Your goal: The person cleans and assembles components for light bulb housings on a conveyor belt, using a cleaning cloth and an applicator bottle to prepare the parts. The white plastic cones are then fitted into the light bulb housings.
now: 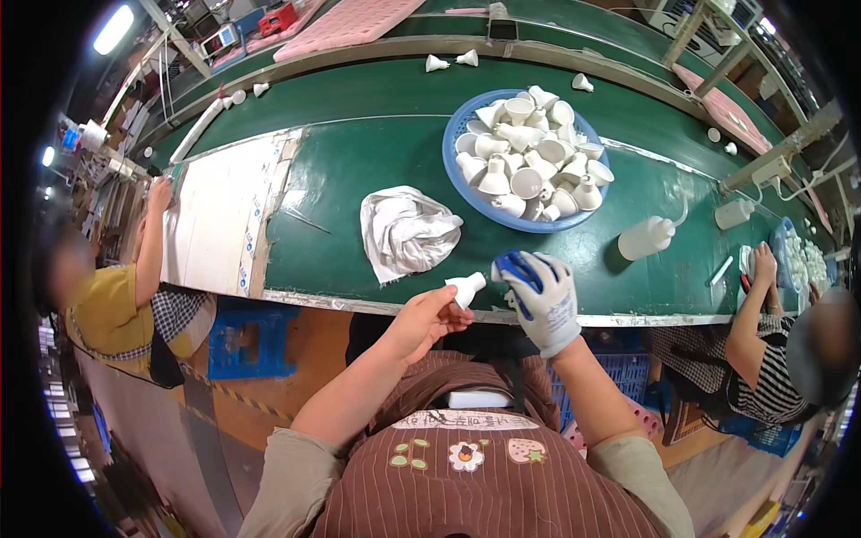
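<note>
My bare left hand (pixel 423 321) pinches a white plastic lamp cup (pixel 465 289) between thumb and fingertips, just over the bench's near edge. Close to its right is my right hand (pixel 543 303), in a white glove with blue on the finger side. Its fingers curl inward, and whatever they hold, if anything, is hidden. Beyond the hands, a round blue basket (pixel 455 184) is heaped with similar white cups. A crumpled white cloth (pixel 410 235) lies on the green bench, left of the basket.
A white squeeze bottle (pixel 646 239) stands right of the basket; tweezers (pixel 306 221) lie left of the cloth. Loose lamp cups (pixel 437 64) sit along the back. A white board (pixel 215 215) covers the bench's left part. One person (pixel 117 287) works at left, another (pixel 771 359) at right.
</note>
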The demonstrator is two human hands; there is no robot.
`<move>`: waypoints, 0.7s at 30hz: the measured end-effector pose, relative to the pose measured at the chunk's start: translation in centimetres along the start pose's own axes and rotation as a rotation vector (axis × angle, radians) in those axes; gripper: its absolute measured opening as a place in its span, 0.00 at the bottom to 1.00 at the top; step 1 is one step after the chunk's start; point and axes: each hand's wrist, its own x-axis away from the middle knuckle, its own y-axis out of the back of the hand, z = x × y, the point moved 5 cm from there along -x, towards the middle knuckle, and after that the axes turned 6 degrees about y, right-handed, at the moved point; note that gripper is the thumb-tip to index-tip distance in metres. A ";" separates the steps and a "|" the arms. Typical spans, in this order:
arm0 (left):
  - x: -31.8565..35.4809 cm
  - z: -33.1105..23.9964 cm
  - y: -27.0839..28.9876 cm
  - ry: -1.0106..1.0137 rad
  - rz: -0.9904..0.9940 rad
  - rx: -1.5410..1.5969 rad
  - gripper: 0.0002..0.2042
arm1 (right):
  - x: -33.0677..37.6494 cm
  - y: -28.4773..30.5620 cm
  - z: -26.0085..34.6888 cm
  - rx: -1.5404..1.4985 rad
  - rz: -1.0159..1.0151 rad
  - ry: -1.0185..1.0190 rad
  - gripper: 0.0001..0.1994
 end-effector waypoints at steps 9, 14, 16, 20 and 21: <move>0.8 0.9 -2.5 0.266 0.116 0.429 0.27 | -0.2 -0.3 2.9 -0.020 -0.009 0.098 0.20; 1.1 0.8 -3.3 0.292 0.217 0.517 0.27 | -0.1 0.8 2.2 -0.114 -0.097 -0.041 0.27; 1.1 1.0 -3.9 0.308 0.320 0.530 0.28 | -0.6 1.3 3.0 -0.248 -0.161 -0.015 0.26; 1.0 0.9 -4.6 0.301 0.561 0.540 0.29 | -0.9 0.6 3.1 -0.298 -0.090 -0.038 0.24; 1.1 0.8 -4.7 0.300 0.598 0.530 0.29 | -0.9 0.5 2.7 -0.303 -0.084 -0.060 0.25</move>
